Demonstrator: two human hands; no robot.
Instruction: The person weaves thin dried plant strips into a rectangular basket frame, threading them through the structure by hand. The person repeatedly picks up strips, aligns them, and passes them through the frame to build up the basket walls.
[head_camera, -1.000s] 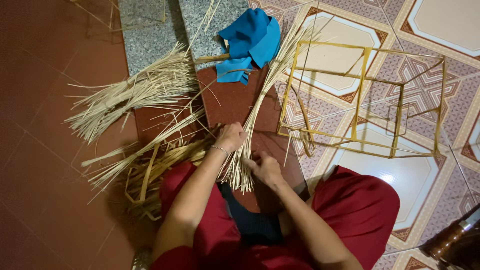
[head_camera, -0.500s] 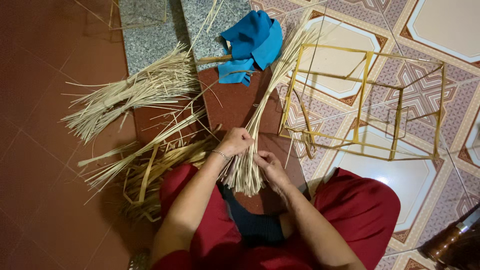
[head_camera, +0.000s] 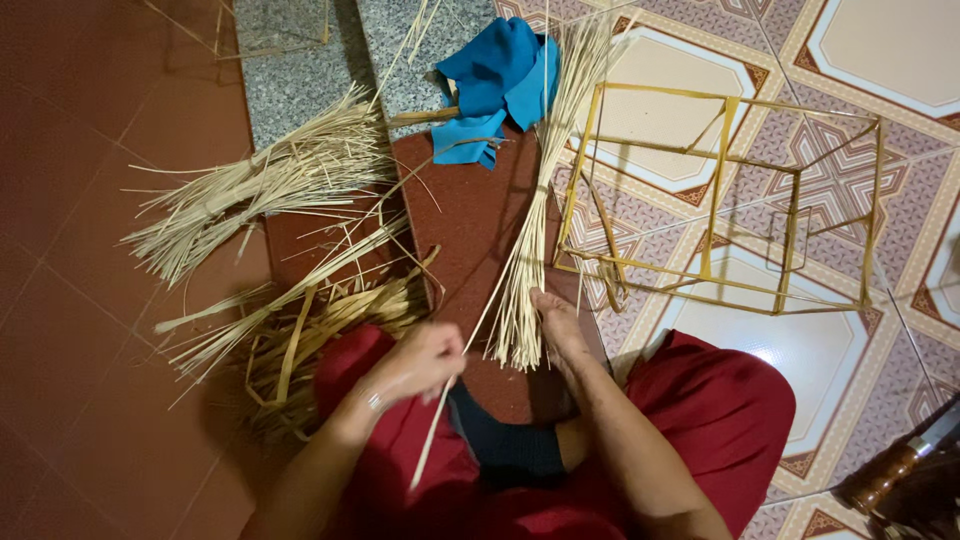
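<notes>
I sit on the floor in red trousers. My left hand (head_camera: 420, 365) pinches a single thin bamboo strip (head_camera: 445, 420) that slants down toward my lap. My right hand (head_camera: 560, 330) holds the lower end of a bundle of thin pale bamboo strips (head_camera: 535, 220), which fans up toward a blue cloth (head_camera: 495, 85). The bundle rests on a dark red step between my knees.
A yellow bamboo frame (head_camera: 720, 200), star-shaped, lies on the patterned tiles at the right. Tied bundles of strips (head_camera: 265, 190) and loose shavings (head_camera: 300, 320) lie at the left on the red tiles. A wooden knife handle (head_camera: 890, 480) pokes in at the lower right.
My left hand has come away from the bundle, drawing one strip out and down toward my lap. My right hand stays on the bundle's lower end.
</notes>
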